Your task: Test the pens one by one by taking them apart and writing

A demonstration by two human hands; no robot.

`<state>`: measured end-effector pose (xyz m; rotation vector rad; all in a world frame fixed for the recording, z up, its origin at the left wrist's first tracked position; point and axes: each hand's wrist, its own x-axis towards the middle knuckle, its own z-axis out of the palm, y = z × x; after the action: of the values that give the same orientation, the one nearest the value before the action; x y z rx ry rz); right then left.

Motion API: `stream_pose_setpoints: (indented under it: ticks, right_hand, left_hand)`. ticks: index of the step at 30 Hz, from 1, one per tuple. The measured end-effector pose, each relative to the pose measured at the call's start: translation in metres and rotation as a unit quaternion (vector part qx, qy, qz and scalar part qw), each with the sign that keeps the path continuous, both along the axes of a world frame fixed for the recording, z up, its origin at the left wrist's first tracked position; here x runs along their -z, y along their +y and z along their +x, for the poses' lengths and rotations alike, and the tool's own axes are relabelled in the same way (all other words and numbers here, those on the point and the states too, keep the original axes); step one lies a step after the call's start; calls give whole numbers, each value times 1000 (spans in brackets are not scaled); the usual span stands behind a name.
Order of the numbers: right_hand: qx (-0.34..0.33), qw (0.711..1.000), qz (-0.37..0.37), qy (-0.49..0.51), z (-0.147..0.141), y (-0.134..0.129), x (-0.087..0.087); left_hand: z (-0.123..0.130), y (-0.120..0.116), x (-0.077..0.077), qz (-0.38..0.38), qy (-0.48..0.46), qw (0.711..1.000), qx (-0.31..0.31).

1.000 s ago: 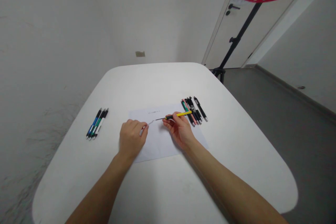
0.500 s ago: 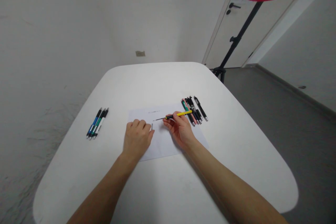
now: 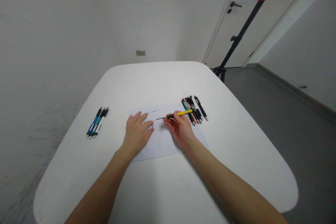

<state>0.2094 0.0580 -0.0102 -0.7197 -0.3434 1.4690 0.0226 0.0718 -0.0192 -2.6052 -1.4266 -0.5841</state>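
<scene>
My right hand (image 3: 181, 131) pinches a yellow and black pen (image 3: 186, 112) above the paper. Its thin refill (image 3: 159, 118) sticks out bare from the front end and points left. Beside that point is my left hand (image 3: 138, 131), its fingers spread over the left part of a white sheet of paper (image 3: 162, 145). The left index fingertip comes close to the refill's tip; whether they touch I cannot tell. Something tiny and dark shows between the left fingers, too small to name. Faint writing (image 3: 154, 111) runs along the paper's upper part.
Several pens (image 3: 193, 110), mostly black with a pink one and a green one, lie at the paper's right edge. Three pens (image 3: 97, 122), with blue, green and white barrels, lie together on the left of the white table (image 3: 157, 80). Beyond the table stands a black stand (image 3: 240, 36).
My left hand has uncurled and spread its fingers. The small silvery piece that stood at its fingertips no longer shows. The right hand and the pen have barely moved.
</scene>
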Motion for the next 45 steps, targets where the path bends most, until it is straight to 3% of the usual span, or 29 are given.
stream_pose_setpoints:
  ticks: [8, 25, 36, 45]
  right_hand:
    - [4, 1000, -8, 1, 0, 0, 0]
    - [1, 1000, -9, -5, 0, 0, 0]
    - [-10, 1000, -4, -10, -3, -3, 0]
    - [-39, 999, 2, -10, -11, -9, -4]
  left_hand:
    - [-13, 4, 0, 31, -10, 999, -22]
    - [-15, 6, 6, -29, -51, 998, -35]
    - [-7, -3, -18, 78, -210, 973, 46]
    - [1, -7, -20, 107, -242, 962, 66]
